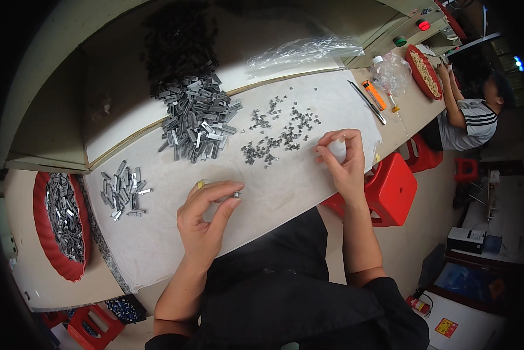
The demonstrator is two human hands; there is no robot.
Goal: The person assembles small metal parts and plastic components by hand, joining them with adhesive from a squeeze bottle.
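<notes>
My left hand is held low over the near part of the white-covered table. Its thumb and forefinger pinch a small metal piece, and a yellow band shows on one finger. To the right, my right hand has thumb and forefinger tips drawn together beside a scatter of tiny metal parts; whatever lies between those tips is too small to make out. A heap of grey, slotted metal bars spills onto the table beyond my left hand. Further left lies a smaller group of similar bars.
A red bowl of metal pieces stands far left. A clear plastic bag lies on the back shelf. At right are an orange-handled tool, a dark rod, red stools and a seated person near another red bowl.
</notes>
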